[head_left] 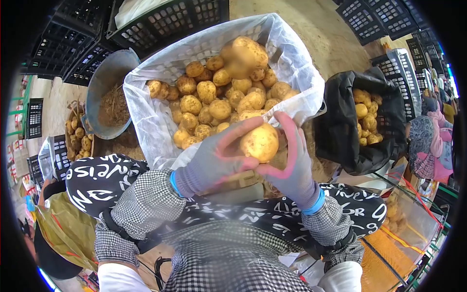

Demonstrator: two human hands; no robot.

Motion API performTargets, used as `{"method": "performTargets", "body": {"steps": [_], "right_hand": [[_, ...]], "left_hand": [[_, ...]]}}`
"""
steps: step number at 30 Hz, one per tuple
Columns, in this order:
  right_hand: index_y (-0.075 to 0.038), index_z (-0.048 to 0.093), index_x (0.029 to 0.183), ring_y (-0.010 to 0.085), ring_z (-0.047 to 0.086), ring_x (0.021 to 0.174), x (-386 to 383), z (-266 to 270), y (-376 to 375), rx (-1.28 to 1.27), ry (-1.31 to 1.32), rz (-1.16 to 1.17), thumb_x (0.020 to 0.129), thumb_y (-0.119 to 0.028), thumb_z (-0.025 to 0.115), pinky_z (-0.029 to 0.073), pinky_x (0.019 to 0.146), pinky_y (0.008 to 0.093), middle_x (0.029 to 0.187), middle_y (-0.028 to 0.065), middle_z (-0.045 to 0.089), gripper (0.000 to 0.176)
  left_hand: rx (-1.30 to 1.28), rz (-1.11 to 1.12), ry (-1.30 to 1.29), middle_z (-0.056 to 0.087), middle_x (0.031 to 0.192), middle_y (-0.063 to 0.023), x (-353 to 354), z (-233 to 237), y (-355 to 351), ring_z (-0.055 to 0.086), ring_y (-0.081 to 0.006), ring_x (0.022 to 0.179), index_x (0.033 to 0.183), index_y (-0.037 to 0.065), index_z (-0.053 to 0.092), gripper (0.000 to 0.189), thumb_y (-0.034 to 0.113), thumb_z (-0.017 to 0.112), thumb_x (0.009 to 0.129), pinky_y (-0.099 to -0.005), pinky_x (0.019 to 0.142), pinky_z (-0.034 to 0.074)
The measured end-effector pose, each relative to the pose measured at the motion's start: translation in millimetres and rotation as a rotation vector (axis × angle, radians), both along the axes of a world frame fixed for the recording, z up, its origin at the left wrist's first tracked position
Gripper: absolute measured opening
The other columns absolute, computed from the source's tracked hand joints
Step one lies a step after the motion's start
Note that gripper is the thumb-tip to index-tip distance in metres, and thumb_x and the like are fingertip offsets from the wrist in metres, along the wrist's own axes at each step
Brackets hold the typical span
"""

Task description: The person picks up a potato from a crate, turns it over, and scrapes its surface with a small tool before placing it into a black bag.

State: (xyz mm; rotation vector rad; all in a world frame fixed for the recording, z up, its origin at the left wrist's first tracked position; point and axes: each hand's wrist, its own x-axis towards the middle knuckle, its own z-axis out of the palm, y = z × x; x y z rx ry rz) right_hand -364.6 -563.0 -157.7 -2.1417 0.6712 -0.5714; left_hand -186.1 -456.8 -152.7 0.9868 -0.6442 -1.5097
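Both my gloved hands hold one yellow potato (260, 142) in front of my lap. My left hand (214, 158), in a grey and pink glove, wraps it from the left. From below and the right, my right hand (290, 165) cups it. Just beyond the hands stands a crate lined with a white bag (146, 114), holding several potatoes. A blurred potato (243, 57) is in the air above that pile.
A black bag (340, 131) with several potatoes stands at the right. A grey metal basin (102, 82) of dirt sits at the left, with a basket of potatoes (78, 136) beside it. Black plastic crates (160, 22) are stacked behind. Another person (433, 141) sits at the far right.
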Motion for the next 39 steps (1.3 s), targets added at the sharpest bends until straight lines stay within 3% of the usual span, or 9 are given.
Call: {"method": "performTargets", "body": {"steps": [4,7,10,22,30,32,36,38,39], "right_hand": [[-0.001,0.046,0.139,0.0294,0.055,0.119,1.2,2.1,-2.8,0.157,0.055,-0.003,0.066,-0.023,0.089,0.044,0.102,0.0375,0.128,0.0161,0.056,0.088],[-0.001,0.046,0.138,0.0294,0.056,0.117,-0.1,-2.0,1.5,0.109,0.015,-0.002,0.066,-0.025,0.089,0.045,0.101,0.0369,0.128,0.0165,0.055,0.087],[-0.001,0.047,0.137,0.0295,0.057,0.116,-0.3,-5.8,1.3,-0.107,-0.015,-0.003,0.065,-0.023,0.089,0.046,0.1,0.0364,0.128,0.016,0.055,0.087],[0.002,0.051,0.135,0.018,0.055,0.117,-7.2,-2.5,0.7,0.997,-0.247,0.052,0.088,-0.009,0.069,0.045,0.1,0.0326,0.131,0.0114,0.055,0.051],[0.003,0.052,0.13,0.012,0.06,0.099,-10.2,4.2,9.2,1.028,-0.015,-0.051,0.096,-0.025,0.061,0.049,0.084,0.0255,0.111,0.0072,0.062,0.045],[0.002,0.051,0.129,0.0078,0.058,0.091,-16.8,6.1,0.4,1.118,-0.001,-0.139,0.096,-0.031,0.061,0.049,0.072,0.0208,0.107,0.0064,0.062,0.047],[-0.001,0.051,0.125,0.0088,0.057,0.087,-53.0,-6.2,-59.0,1.16,-0.524,-0.554,0.095,-0.032,0.061,0.049,0.068,0.0221,0.109,0.0076,0.061,0.043],[-0.003,0.052,0.125,0.0138,0.06,0.094,-107.7,-31.3,-112.6,1.093,-0.911,-0.628,0.094,-0.021,0.064,0.052,0.075,0.0257,0.114,0.009,0.061,0.038],[-0.002,0.052,0.126,0.0169,0.06,0.099,-146.4,-59.6,-141.3,0.615,-0.739,-0.739,0.091,-0.014,0.066,0.053,0.081,0.0276,0.117,0.0104,0.06,0.039]], "left_hand": [[-0.068,-0.033,-0.216,0.044,0.145,-0.0113,7.1,-7.2,0.1,0.041,-0.0192,0.136,0.145,0.0,0.042,0.064,0.019,0.071,0.091,-0.0324,0.112,0.036],[0.161,-0.006,0.248,0.043,0.146,-0.0132,11.2,-7.7,-1.0,0.043,-0.0197,0.134,0.147,0.001,0.038,0.069,0.019,0.072,0.09,-0.0322,0.111,0.037],[0.074,-0.038,0.03,0.041,0.148,-0.0136,2.4,-14.8,-1.3,0.045,-0.0206,0.133,0.15,0.002,0.033,0.075,0.015,0.073,0.088,-0.0332,0.111,0.038],[0.234,-0.111,0.207,0.043,0.147,-0.0114,-1.7,-13.9,4.8,0.047,-0.0188,0.131,0.152,0.001,0.027,0.084,0.0,0.075,0.083,-0.0347,0.111,0.038],[0.311,-0.269,0.084,0.046,0.142,-0.0048,-1.4,0.2,2.4,0.05,-0.0134,0.125,0.152,0.005,0.03,0.069,0.015,0.067,0.094,-0.0237,0.101,0.045],[0.261,-0.18,-0.081,0.054,0.138,-0.0086,2.5,-29.8,10.9,0.052,-0.0181,0.126,0.146,0.006,0.042,0.058,0.024,0.064,0.095,-0.0304,0.104,0.043],[0.141,-0.086,-1.101,0.063,0.125,-0.0167,66.6,-61.8,-19.4,0.063,-0.0316,0.111,0.128,0.005,0.06,0.043,0.03,0.059,0.093,-0.0403,0.095,0.05],[0.488,-0.32,-1.384,0.066,0.118,-0.0194,112.6,-105.2,-17.3,0.065,-0.0354,0.106,0.119,0.004,0.065,0.041,0.032,0.06,0.089,-0.0425,0.093,0.05],[0.77,-0.536,-1.483,0.067,0.115,-0.0207,125.4,-118.0,-16.6,0.065,-0.0363,0.106,0.115,0.003,0.066,0.04,0.032,0.061,0.087,-0.0427,0.094,0.05]]}}
